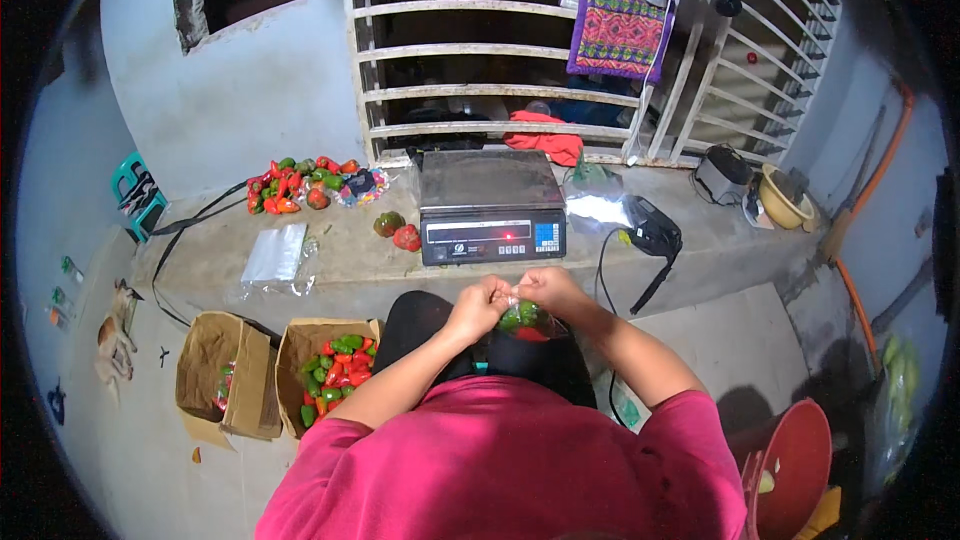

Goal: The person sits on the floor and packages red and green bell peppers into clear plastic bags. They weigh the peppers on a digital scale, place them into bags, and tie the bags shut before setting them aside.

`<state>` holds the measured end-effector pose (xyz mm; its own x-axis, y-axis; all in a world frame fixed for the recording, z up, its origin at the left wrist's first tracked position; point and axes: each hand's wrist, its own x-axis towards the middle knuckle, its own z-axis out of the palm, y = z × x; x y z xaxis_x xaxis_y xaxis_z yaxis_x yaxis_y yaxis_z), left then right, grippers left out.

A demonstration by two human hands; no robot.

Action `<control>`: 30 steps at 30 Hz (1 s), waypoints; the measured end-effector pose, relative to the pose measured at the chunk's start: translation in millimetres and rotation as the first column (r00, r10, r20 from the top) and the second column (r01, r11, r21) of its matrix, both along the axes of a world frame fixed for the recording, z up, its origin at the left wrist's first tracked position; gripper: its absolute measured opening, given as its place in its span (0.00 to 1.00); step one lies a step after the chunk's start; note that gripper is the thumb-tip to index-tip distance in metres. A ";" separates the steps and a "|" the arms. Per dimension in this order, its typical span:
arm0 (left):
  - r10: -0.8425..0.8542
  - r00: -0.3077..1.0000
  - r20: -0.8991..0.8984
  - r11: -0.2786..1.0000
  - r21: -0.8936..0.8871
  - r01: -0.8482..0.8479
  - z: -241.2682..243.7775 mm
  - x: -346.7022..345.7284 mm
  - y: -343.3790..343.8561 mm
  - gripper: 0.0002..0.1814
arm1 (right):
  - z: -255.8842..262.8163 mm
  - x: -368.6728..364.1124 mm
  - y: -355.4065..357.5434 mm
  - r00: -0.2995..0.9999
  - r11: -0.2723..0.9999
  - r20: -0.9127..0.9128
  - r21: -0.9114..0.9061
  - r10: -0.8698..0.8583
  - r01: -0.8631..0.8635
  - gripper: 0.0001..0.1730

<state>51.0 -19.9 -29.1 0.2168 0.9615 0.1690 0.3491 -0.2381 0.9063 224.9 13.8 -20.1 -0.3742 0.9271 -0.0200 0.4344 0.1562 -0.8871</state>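
My left hand [478,309] and my right hand [553,291] meet over my lap, pinching the gathered top of a clear plastic bag [527,321]. Green and red peppers show through its film. Just beyond my hands, on a concrete ledge [360,281], stands a digital weighing scale [491,236] with a bare metal platter and a small red light. Left of the scale sit a dark green pepper [388,223] and a red pepper [407,238]. Farther left lie a heap of red and green peppers [289,184] and a stack of clear plastic bags [274,253].
Left of my legs, one cardboard box [289,349] holds loose peppers; another box [206,352] has some bagged ones. A black device with a cable [654,225] lies right of the scale. A red bin [795,465] stands at lower right. A dog [116,337] lies far left.
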 end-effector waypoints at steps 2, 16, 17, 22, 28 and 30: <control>0.054 0.998 -0.039 0.998 0.025 -0.053 -8.3 7.0 -1.9 0.08 | -7.4 3.2 -2.9 1.000 0.999 0.002 -0.052 -0.001 0.001 0.14; -0.062 0.965 -0.256 0.984 0.145 0.101 -43.8 -1.2 1.0 0.09 | -37.9 8.1 -9.9 0.986 0.969 -0.093 -0.192 0.138 -0.154 0.13; 0.032 0.967 -0.254 0.946 0.321 0.053 -47.1 2.0 -1.2 0.08 | -32.7 7.2 -10.7 0.982 0.963 -0.119 -0.209 0.148 -0.171 0.13; -0.041 0.897 -0.440 0.822 0.495 0.280 -28.8 0.6 -21.4 0.06 | -11.5 7.4 -13.2 0.946 0.915 -0.202 -0.269 0.252 -0.301 0.12; 0.020 0.984 -0.178 0.982 0.189 0.014 -16.0 -9.5 -15.1 0.07 | -41.3 -20.8 -18.7 0.998 0.990 -0.028 0.128 -0.056 0.059 0.14; 0.085 0.995 -0.054 0.996 -0.008 -0.086 -18.0 -8.7 -10.1 0.09 | -30.4 -25.8 -28.0 0.993 0.975 -0.039 0.189 -0.111 0.117 0.15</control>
<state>42.3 -30.0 -47.1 0.1423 0.9785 0.1494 0.4159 -0.1961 0.8880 199.1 -14.1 -50.5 -0.2636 0.9494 0.1705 0.4347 0.2747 -0.8577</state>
